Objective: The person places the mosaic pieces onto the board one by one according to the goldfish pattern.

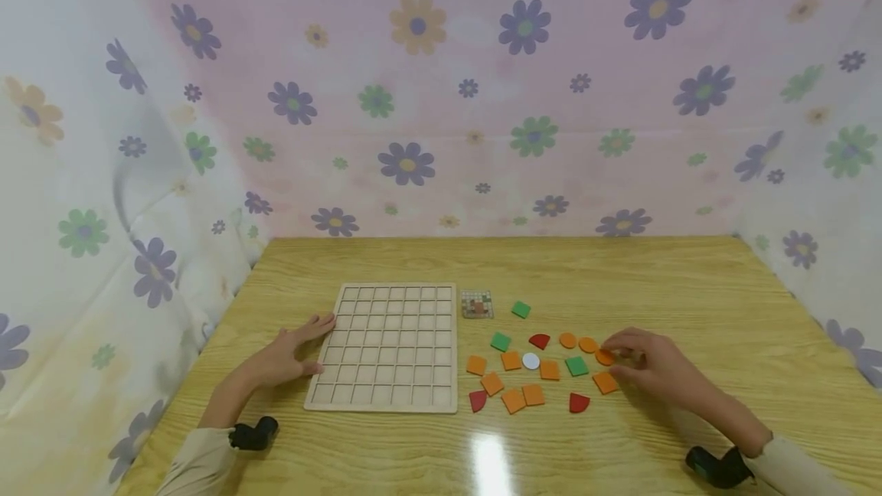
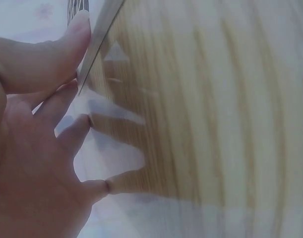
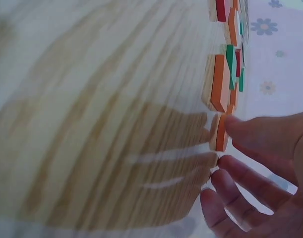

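Head view: left hand [image 1: 284, 355] relaxed, touching grid board's [image 1: 393, 347] left edge. Right hand [image 1: 649, 366] at orange disc [image 1: 603, 358], nearer bench's [image 1: 606, 274] right edge; can't tell if pinched.

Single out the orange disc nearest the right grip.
The rightmost orange disc, partly hidden by the right grip; the other two orange discs lie further left, one after the other.

The table [image 1: 586, 274] bears a gridded board [image 1: 391, 347], card [image 1: 477, 305] and pieces [image 1: 533, 395].
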`<state>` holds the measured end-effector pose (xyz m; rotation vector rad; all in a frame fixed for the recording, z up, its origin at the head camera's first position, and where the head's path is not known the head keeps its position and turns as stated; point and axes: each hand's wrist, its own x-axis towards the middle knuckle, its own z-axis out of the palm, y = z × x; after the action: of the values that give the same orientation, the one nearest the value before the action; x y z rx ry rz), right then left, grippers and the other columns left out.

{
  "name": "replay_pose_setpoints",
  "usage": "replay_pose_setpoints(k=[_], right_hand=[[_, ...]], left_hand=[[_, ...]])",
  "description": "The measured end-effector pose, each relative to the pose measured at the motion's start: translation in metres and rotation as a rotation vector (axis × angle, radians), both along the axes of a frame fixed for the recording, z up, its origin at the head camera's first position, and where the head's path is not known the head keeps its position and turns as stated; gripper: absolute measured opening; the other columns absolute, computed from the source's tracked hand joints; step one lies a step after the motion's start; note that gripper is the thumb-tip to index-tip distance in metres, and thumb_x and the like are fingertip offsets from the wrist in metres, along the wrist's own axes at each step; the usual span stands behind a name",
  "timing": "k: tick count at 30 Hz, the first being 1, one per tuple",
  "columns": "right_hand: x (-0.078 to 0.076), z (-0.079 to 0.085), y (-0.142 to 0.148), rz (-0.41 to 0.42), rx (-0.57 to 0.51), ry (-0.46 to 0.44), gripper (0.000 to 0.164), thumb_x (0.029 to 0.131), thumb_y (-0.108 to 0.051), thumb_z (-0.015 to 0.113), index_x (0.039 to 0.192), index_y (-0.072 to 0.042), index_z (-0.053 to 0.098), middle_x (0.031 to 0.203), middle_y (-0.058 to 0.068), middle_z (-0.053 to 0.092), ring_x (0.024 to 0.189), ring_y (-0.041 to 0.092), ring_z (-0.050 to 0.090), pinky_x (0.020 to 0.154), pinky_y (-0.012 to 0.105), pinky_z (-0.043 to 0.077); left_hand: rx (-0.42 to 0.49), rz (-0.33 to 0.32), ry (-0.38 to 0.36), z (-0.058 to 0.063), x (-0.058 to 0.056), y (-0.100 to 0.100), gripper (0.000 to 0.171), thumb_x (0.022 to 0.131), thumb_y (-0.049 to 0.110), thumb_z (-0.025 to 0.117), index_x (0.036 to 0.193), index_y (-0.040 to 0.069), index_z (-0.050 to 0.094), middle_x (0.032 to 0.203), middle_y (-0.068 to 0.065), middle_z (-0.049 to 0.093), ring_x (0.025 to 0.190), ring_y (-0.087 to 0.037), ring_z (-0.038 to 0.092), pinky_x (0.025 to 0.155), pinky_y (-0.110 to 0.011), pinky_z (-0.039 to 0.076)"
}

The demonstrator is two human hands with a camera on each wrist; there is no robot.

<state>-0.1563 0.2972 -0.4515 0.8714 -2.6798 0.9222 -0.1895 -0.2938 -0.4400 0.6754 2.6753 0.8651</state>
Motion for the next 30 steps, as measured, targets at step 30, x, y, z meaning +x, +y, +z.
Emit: replay_pose_setpoints(k=[30], right_hand=[[-0.013, 0.000, -0.012, 0.011, -0.008, 0.026, 0.015, 0.073, 0.000, 0.077, 0.082, -0.011, 0.071, 0.079, -0.004, 0.061, 0.062, 0.000, 0.050, 0.050, 0.021, 0.047]], left_hand=[[0.033, 0.005, 0.013, 0.001, 0.000, 0.000, 0.078, 0.083, 0.030, 0.071, 0.146, 0.000, 0.034, 0.152, -0.022, 0.022, 0.138, -0.045, 0.015, 0.095, -0.076, -0.004]])
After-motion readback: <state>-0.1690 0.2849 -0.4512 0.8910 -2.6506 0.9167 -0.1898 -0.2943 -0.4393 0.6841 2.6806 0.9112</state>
